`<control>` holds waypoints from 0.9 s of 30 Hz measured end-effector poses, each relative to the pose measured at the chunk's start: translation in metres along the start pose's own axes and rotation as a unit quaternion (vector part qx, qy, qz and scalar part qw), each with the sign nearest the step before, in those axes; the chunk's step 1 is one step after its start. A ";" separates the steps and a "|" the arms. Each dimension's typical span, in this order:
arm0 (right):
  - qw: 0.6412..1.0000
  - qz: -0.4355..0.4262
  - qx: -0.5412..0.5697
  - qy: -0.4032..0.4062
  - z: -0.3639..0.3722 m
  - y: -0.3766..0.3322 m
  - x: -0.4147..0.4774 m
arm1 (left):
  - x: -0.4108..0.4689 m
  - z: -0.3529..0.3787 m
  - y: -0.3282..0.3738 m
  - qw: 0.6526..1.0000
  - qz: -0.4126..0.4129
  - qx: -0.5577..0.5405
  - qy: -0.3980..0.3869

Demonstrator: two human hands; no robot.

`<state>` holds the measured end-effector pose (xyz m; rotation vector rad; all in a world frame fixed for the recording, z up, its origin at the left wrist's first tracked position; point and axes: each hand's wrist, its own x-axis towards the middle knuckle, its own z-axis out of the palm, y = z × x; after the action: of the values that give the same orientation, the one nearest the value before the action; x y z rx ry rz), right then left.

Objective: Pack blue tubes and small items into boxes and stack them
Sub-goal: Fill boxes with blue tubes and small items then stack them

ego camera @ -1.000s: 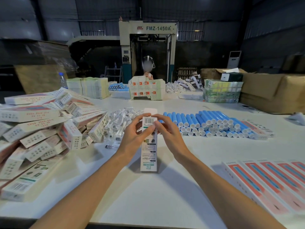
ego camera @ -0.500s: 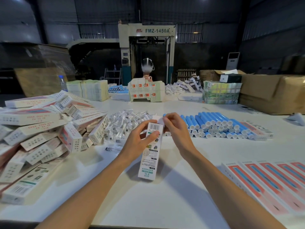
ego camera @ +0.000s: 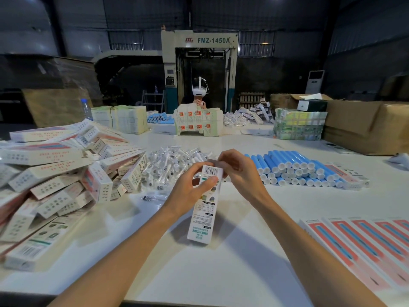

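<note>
L hand (ego camera: 188, 192) + R hand (ego camera: 241, 171), 1 box (ego camera: 202, 218)

Your left forearm (ego camera: 132, 251) is bare from the wrist down to the bottom edge; your right forearm (ego camera: 309, 247) the same. Both are slim and taper to narrow wrists. Your left hand (ego camera: 190, 191) is bare. Your right hand (ego camera: 240, 171) is bare too, knuckles and tendons raised on its back. Sleeves, if any, lie out of frame.

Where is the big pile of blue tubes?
In the head view, the blue tubes lie right of centre on the table, beyond the right hand.
</note>
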<state>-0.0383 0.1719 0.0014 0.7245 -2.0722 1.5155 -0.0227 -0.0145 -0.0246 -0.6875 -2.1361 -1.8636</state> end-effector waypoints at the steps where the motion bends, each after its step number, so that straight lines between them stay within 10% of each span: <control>1: 1.000 0.010 0.015 -0.003 -0.001 -0.002 -0.001 | 0.000 0.000 0.001 1.000 0.002 0.001 0.000; 27: 0.953 0.213 0.212 -0.026 -0.015 -0.001 0.008 | 0.001 -0.001 -0.001 0.998 0.025 -0.042 -0.034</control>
<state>-0.0427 0.1848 0.0117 0.4780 -2.0502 2.2495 -0.0236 -0.0154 -0.0247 -0.8243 -2.0708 -1.9396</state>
